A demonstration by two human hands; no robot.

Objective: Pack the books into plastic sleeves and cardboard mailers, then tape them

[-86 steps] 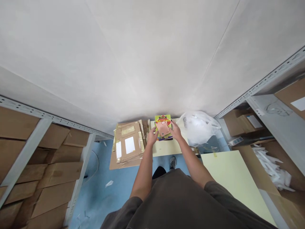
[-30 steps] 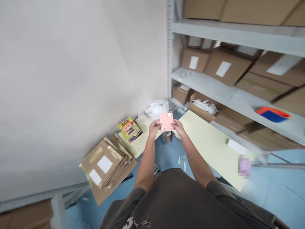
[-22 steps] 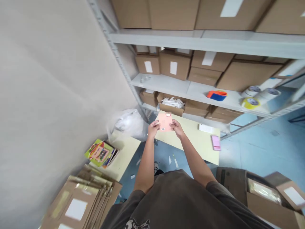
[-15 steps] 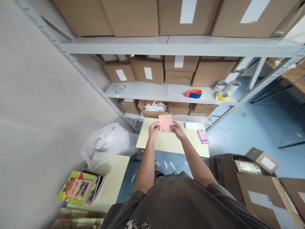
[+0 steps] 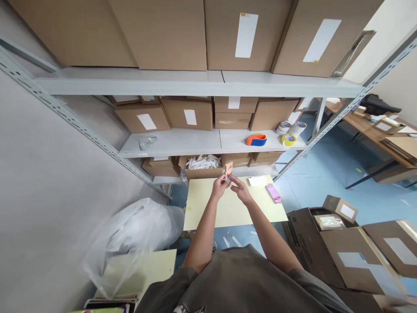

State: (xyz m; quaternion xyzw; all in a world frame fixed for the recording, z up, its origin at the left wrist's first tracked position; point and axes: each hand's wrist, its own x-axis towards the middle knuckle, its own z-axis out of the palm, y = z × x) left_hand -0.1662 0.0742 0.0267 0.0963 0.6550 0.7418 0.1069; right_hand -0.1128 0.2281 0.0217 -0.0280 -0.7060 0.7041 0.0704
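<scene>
In front of me, above the pale yellow tabletop, I hold up a small flat pink packet, turned almost edge-on. My left hand grips its lower left part, with the fingers closed on it. My right hand is at its right side; the fingers are stretched out and apart, and the fingertips reach its lower edge. Whether they press on it I cannot tell. A white flat piece and a pixelated pink-purple item lie on the tabletop to the right.
A grey metal shelf with cardboard boxes stands ahead. It holds an orange-blue tape dispenser, tape rolls and an open box of white pieces. Left is a white plastic bag; right are more cartons.
The pink packet has turned from facing me flat to nearly edge-on. My right hand has loosened from its right edge, and my hands are closer together. The view has shifted upward and to the right.
</scene>
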